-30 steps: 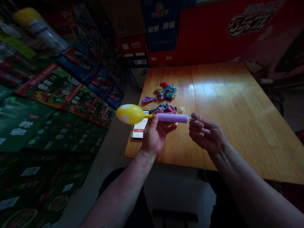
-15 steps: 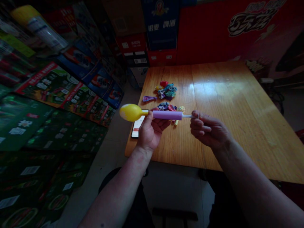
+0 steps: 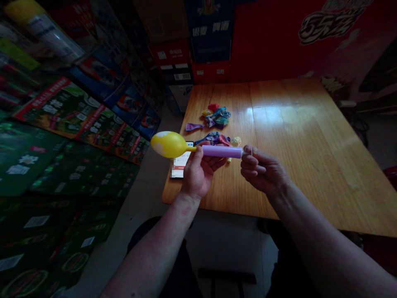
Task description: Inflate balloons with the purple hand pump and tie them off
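A purple balloon pump (image 3: 221, 151) lies level across my two hands, above the table's near left part. My left hand (image 3: 198, 174) is closed around its left end, thumb pressed where the neck of a yellow balloon (image 3: 170, 144) fits over the nozzle. The balloon is partly inflated, with white patches on its far left side. My right hand (image 3: 263, 169) grips the pump's handle at the right end, the other fingers curled; the clear rod is almost wholly inside the barrel. Behind the pump lie flat balloons (image 3: 214, 138), partly hidden by it.
More uninflated balloons (image 3: 218, 116) lie in a heap farther back on the wooden table (image 3: 294, 165). A phone (image 3: 178, 167) with a lit screen rests at the table's left edge, partly covered. Stacked green cartons (image 3: 74, 174) line the left side; boxes (image 3: 173, 62) stand behind.
My right hand has moved left, pushing the pump's rod into the barrel. The yellow balloon has grown a little larger. My left hand keeps its hold.
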Demonstrator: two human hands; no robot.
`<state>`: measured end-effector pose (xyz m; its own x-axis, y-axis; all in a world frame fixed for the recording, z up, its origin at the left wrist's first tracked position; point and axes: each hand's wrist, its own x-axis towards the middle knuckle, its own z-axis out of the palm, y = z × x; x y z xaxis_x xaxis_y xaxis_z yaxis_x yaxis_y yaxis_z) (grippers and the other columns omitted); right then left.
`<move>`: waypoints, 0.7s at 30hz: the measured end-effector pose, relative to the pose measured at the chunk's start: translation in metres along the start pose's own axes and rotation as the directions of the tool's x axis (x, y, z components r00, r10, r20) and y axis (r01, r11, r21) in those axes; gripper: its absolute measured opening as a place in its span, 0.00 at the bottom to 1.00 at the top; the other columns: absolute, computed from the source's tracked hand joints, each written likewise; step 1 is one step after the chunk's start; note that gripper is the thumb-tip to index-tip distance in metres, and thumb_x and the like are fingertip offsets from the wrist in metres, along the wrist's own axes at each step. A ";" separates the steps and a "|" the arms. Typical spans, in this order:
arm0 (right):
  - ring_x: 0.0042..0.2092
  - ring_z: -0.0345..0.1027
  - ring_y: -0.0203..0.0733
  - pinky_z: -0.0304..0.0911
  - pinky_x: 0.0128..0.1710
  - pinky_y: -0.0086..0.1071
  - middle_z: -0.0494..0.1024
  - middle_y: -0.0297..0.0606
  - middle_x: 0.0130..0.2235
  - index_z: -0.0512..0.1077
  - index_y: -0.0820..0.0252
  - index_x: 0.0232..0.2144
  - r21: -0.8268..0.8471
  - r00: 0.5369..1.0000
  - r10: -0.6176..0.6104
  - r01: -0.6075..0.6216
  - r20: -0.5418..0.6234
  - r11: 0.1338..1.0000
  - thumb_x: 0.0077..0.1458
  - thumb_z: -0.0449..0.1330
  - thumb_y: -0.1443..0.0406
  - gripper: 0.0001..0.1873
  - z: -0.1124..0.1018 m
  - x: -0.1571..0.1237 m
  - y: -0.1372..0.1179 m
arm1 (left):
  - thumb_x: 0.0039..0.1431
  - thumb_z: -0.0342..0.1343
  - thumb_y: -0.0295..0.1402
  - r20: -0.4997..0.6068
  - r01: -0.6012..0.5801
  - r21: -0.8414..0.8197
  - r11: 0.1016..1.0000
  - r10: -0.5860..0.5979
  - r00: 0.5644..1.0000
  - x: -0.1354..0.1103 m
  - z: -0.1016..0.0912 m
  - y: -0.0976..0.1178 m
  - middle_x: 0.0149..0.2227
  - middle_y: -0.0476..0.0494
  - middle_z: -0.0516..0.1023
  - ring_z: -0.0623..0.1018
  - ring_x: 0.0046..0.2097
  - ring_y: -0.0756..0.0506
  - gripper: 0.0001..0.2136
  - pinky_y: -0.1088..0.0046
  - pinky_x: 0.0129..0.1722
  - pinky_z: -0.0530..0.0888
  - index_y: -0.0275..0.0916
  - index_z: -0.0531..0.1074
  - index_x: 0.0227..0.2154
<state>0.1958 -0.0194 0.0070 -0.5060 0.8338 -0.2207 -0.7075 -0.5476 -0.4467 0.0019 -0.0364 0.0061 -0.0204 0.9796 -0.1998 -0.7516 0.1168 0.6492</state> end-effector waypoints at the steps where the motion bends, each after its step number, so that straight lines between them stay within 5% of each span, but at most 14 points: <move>1: 0.19 0.41 0.23 0.59 0.22 0.16 0.65 0.23 0.25 0.73 0.60 0.38 -0.014 1.000 0.003 -0.003 -0.003 1.000 0.63 0.65 0.68 0.03 0.000 -0.001 -0.001 | 0.69 0.62 0.44 -0.016 0.011 0.000 1.000 -0.011 1.000 0.001 -0.001 0.001 0.46 0.36 0.87 0.86 0.49 0.36 0.15 0.52 0.54 0.81 0.40 0.77 0.50; 8: 0.20 0.36 0.25 0.55 0.20 0.18 0.62 0.24 0.24 0.74 0.57 0.36 -0.125 0.995 -0.036 0.025 -0.090 0.992 0.66 0.59 0.69 0.05 0.007 -0.011 -0.024 | 0.70 0.60 0.45 -0.106 -0.035 -0.004 0.999 0.035 0.994 0.012 -0.012 0.017 0.40 0.40 0.86 0.87 0.45 0.41 0.16 0.61 0.51 0.82 0.41 0.78 0.53; 21: 0.20 0.45 0.23 0.59 0.21 0.16 0.75 0.26 0.30 0.74 0.57 0.40 0.036 0.999 0.039 -0.038 -0.017 0.999 0.65 0.60 0.69 0.03 0.005 -0.005 -0.003 | 0.71 0.59 0.46 -0.002 0.025 0.018 1.000 -0.025 1.000 0.000 0.001 0.002 0.48 0.36 0.86 0.86 0.49 0.38 0.16 0.57 0.52 0.81 0.42 0.77 0.53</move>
<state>0.1976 -0.0223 0.0141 -0.5246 0.8129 -0.2530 -0.7050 -0.5814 -0.4062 0.0012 -0.0356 0.0080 -0.0030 0.9760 -0.2176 -0.7400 0.1442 0.6570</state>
